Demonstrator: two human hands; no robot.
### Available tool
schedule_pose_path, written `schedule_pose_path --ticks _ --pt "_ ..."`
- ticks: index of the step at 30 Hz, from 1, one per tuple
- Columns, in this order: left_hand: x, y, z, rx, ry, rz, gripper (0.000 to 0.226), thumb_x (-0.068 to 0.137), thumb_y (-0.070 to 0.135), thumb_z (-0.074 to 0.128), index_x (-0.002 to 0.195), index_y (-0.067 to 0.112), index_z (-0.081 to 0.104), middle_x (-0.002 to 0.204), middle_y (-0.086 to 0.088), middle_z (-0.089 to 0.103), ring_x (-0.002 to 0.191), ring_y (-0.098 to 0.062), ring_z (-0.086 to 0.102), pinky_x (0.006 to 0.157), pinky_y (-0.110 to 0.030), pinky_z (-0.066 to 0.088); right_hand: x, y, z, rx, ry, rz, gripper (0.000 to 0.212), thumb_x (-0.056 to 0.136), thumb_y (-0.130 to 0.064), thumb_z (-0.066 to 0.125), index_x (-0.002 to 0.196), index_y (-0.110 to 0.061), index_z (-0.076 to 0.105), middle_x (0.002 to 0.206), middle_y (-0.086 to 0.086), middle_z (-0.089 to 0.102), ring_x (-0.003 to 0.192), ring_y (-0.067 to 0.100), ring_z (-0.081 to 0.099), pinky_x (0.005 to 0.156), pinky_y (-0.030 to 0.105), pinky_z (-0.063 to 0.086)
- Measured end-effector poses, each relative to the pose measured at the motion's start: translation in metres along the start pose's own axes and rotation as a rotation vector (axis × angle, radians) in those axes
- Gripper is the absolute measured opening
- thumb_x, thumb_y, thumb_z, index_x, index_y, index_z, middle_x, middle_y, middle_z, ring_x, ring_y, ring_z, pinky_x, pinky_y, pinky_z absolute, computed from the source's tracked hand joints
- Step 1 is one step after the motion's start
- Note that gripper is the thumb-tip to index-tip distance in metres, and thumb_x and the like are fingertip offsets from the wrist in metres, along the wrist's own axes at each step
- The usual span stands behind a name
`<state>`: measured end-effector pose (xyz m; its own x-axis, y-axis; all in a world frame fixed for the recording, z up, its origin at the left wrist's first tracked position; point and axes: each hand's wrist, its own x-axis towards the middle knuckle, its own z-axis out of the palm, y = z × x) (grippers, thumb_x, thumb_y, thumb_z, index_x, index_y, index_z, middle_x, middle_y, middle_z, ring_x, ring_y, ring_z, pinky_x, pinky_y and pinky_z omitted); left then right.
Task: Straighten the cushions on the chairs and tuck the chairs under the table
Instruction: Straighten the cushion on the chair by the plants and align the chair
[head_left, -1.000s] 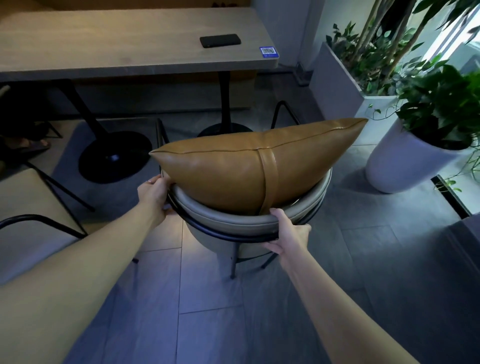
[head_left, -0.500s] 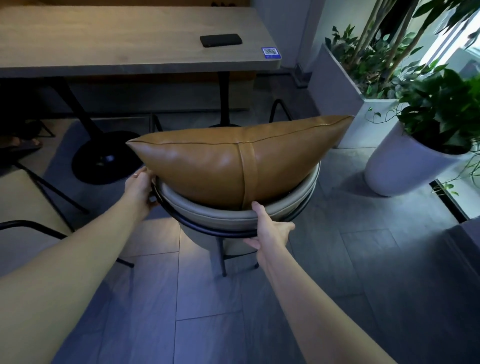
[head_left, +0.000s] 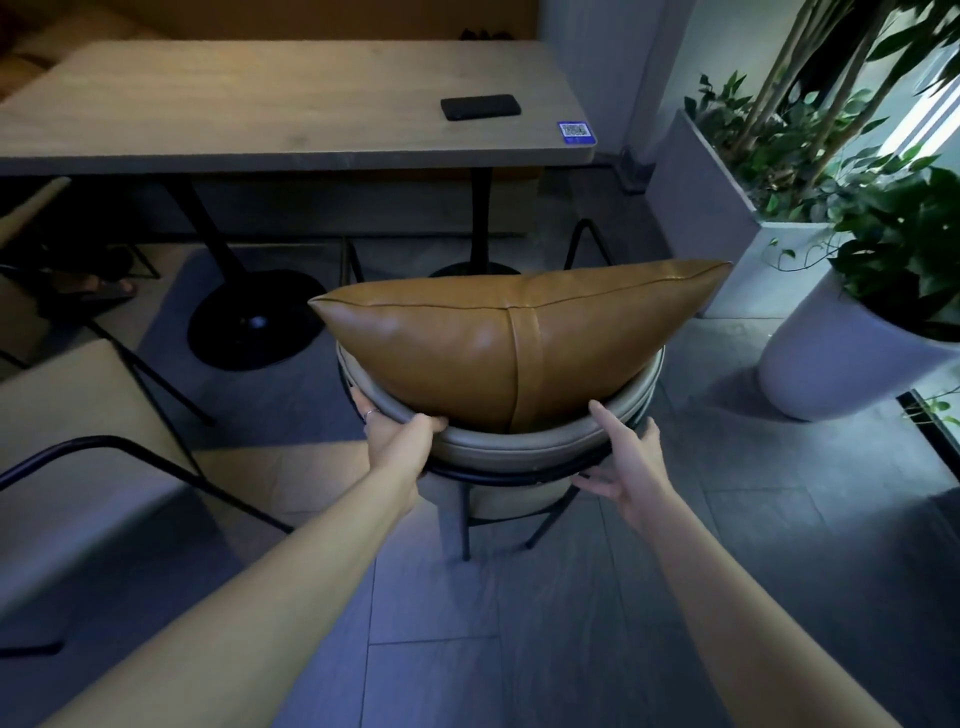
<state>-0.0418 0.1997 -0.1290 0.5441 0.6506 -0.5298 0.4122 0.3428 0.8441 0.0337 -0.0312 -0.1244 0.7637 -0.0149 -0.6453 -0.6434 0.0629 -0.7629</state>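
A tan leather cushion (head_left: 467, 353) with a centre strap leans upright against the curved grey backrest of a round chair (head_left: 519, 447) with black metal legs. My left hand (head_left: 400, 441) grips the backrest rim at its left. On the right of the rim my right hand (head_left: 628, 462) holds on loosely, thumb on top and fingers under the black frame. The chair stands on the floor in front of the wooden table (head_left: 260, 104), its seat hidden behind the cushion.
A black phone (head_left: 480, 106) and a blue QR sticker (head_left: 575, 132) lie on the table. Black pedestal bases (head_left: 254, 327) stand beneath it. A second chair (head_left: 78, 415) is at the left. A round white planter (head_left: 815, 364) and a rectangular planter (head_left: 696, 208) crowd the right.
The chair and cushion have moved forward toward the table. My left hand slid from the rim's left side toward its back, and my right hand shifted further right along the rim.
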Motion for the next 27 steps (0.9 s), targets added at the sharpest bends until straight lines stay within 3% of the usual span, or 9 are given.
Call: schedule_pose_path --ticks 2,7,12,17,20,22,25,27 --pt "0.004 -0.003 -0.001 0.011 0.009 0.018 0.127 0.075 0.007 0.079 0.158 0.045 -0.009 0.163 -0.005 0.032 0.138 -0.038 0.044 0.109 -0.058 0.042 0.006 -0.006 0.003 -0.066 -0.028 -0.007 0.104 0.089 -0.034 0.083 0.169 -0.031 0.016 0.163 0.007 0.047 0.12 0.046 0.068 0.09 0.057 0.063" --pt "0.011 0.001 -0.006 -0.042 0.006 0.013 0.128 0.074 0.004 0.082 0.158 0.048 -0.005 0.155 0.0 0.042 0.135 -0.037 0.046 0.102 -0.057 0.047 0.012 -0.004 0.008 -0.078 -0.032 -0.035 0.086 0.093 -0.029 0.08 0.164 -0.026 0.031 0.149 0.005 0.061 0.121 0.041 0.069 0.075 0.046 0.067" --pt "0.026 0.013 -0.008 -0.094 0.017 0.01 0.124 0.077 0.001 0.081 0.158 0.05 0.002 0.157 0.0 0.04 0.136 -0.037 0.044 0.097 -0.056 0.048 0.017 -0.008 0.023 -0.084 -0.045 -0.048 0.097 0.092 -0.031 0.081 0.168 -0.032 0.02 0.153 0.003 0.056 0.126 0.04 0.067 0.071 0.041 0.067" --pt "0.045 0.029 -0.005 -0.085 0.011 0.005 0.121 0.079 0.001 0.081 0.158 0.052 0.004 0.157 -0.002 0.039 0.135 -0.038 0.046 0.098 -0.06 0.049 0.034 -0.015 0.04 -0.089 -0.04 -0.054 0.094 0.092 -0.033 0.081 0.167 -0.033 0.024 0.153 0.001 0.056 0.124 0.04 0.067 0.081 0.048 0.067" --pt "0.059 0.041 -0.001 -0.074 0.012 0.009 0.119 0.08 0.001 0.08 0.157 0.052 0.007 0.157 -0.003 0.04 0.135 -0.039 0.045 0.098 -0.064 0.048 0.044 -0.021 0.05 -0.089 -0.033 -0.063 0.097 0.092 -0.033 0.081 0.168 -0.033 0.021 0.153 0.0 0.053 0.126 0.04 0.066 0.073 0.042 0.067" --pt "0.068 0.048 0.002 -0.068 0.003 0.019 0.119 0.08 0.001 0.081 0.158 0.05 0.005 0.157 -0.003 0.04 0.135 -0.037 0.046 0.097 -0.059 0.05 0.052 -0.026 0.057 -0.087 -0.027 -0.066 0.096 0.092 -0.032 0.081 0.168 -0.032 0.022 0.155 0.0 0.053 0.126 0.04 0.066 0.077 0.045 0.068" --pt "0.082 0.056 0.005 -0.035 -0.02 0.045 0.121 0.081 0.005 0.082 0.16 0.043 -0.001 0.16 -0.001 0.038 0.136 -0.031 0.046 0.083 -0.038 0.051 0.065 -0.035 0.068 -0.085 -0.016 -0.067 0.088 0.092 -0.03 0.081 0.165 -0.029 0.032 0.151 0.003 0.058 0.125 0.042 0.067 0.083 0.054 0.066" --pt "0.092 0.064 0.009 -0.035 -0.03 0.034 0.123 0.08 0.006 0.082 0.16 0.043 -0.004 0.16 -0.001 0.037 0.137 -0.031 0.046 0.085 -0.041 0.052 0.073 -0.042 0.075 -0.084 -0.011 -0.069 0.084 0.092 -0.029 0.08 0.163 -0.028 0.036 0.147 0.004 0.061 0.123 0.041 0.067 0.083 0.055 0.066"
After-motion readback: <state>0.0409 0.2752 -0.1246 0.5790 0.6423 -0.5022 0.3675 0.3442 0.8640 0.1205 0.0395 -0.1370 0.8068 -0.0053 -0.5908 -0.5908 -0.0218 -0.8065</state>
